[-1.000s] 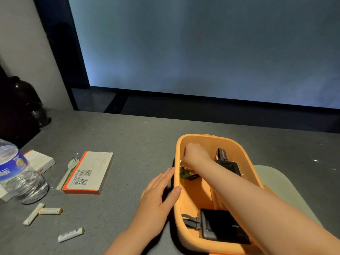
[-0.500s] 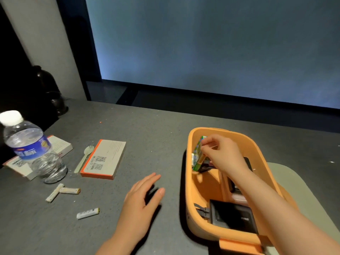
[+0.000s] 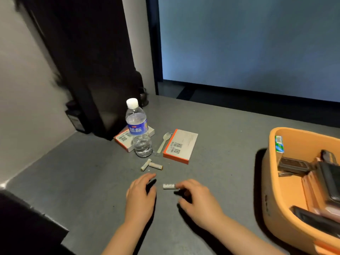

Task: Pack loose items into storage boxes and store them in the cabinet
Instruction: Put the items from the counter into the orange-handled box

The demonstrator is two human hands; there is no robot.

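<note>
Your right hand (image 3: 200,201) fingers (image 3: 181,185) pinch the near battery (image 3: 168,186); your left hand (image 3: 140,196) lies open; it may roll across the surface (image 3: 220,144).

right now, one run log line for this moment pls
phase: picking up loose battery | right hand: fingertips on battery | left hand: empty, on table | orange box: open, partly packed

A single view is given, taken from head height and aimed forward and down across the grey bench (image 3: 220,137). Both hands are seen close at the lower middle, the orange box (image 3: 272,181) is cut off at the right edge, and a wall is faced beyond the bench.
</note>
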